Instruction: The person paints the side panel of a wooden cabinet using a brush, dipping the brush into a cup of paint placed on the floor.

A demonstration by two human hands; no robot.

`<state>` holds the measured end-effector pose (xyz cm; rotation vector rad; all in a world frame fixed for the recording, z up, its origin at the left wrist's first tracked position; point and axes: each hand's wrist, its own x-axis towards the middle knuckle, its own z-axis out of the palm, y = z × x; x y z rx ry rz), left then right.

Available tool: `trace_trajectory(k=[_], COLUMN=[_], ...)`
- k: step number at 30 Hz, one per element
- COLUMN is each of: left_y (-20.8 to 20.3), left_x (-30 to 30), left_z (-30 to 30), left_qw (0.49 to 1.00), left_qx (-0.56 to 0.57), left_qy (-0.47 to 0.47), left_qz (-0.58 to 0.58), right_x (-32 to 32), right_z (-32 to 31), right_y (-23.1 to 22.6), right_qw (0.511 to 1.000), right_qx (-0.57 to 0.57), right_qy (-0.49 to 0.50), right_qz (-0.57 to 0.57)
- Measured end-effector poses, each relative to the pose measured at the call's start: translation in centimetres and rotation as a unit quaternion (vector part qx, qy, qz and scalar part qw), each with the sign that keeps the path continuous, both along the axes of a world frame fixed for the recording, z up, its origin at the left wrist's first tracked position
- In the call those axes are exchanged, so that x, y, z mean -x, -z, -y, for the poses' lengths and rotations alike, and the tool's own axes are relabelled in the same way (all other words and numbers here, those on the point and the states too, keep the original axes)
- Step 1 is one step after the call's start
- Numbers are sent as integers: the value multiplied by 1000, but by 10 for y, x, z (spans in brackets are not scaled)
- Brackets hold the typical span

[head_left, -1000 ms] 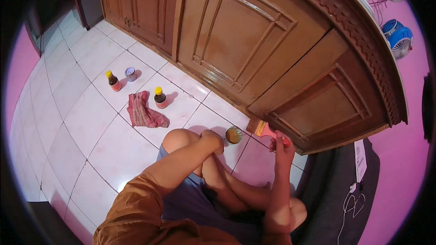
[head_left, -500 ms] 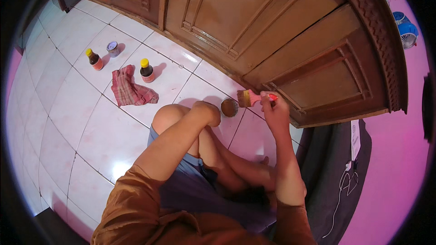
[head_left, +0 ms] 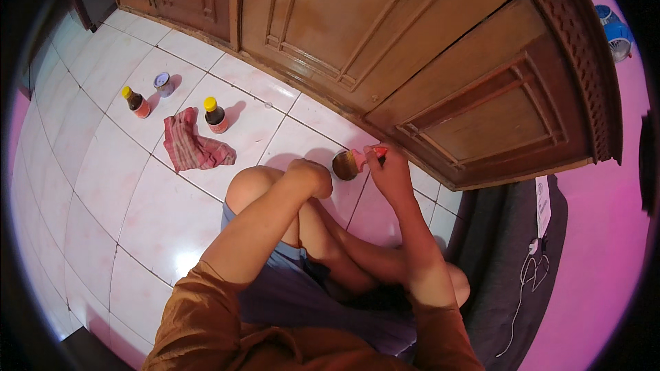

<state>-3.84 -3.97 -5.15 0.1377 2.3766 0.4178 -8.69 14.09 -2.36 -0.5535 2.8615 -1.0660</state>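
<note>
A paintbrush (head_left: 360, 159) with a red and pink handle is gripped in my right hand (head_left: 388, 165). Its bristles are at the right side of a small round container (head_left: 344, 166) of brown liquid, over or inside the rim; I cannot tell which. My left hand (head_left: 313, 178) hangs bent over my raised knee, just left of the container. Its fingers are turned away and hidden. Close by on the right stands a brown wooden cabinet (head_left: 385, 34) with carved panel doors.
Two dark bottles with yellow caps, one (head_left: 136, 103) farther left and one (head_left: 215, 115) nearer, stand on the white tiles. Beside them are a small purple-topped can (head_left: 163, 84) and a crumpled red checked cloth (head_left: 196, 144). A white cable (head_left: 520, 295) lies on a dark cushion (head_left: 495, 247) at right.
My right hand has moved left and slightly down, bringing the paintbrush from beside the container to its opening. My left hand stays by the knee. The whole view has shifted slightly.
</note>
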Motion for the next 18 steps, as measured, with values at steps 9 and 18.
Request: trace_trajectory(k=[9, 18], left_y=[-4, -13], left_x=[6, 4], left_z=[-1, -3], left_qw=[999, 998], left_qx=[10, 29], left_qy=[37, 40], left_qz=[38, 42], right_x=[10, 7], right_z=[7, -7], right_y=[22, 16], right_qw=[999, 999], right_qx=[-49, 16], right_qy=[-8, 29], right_qz=[-9, 26])
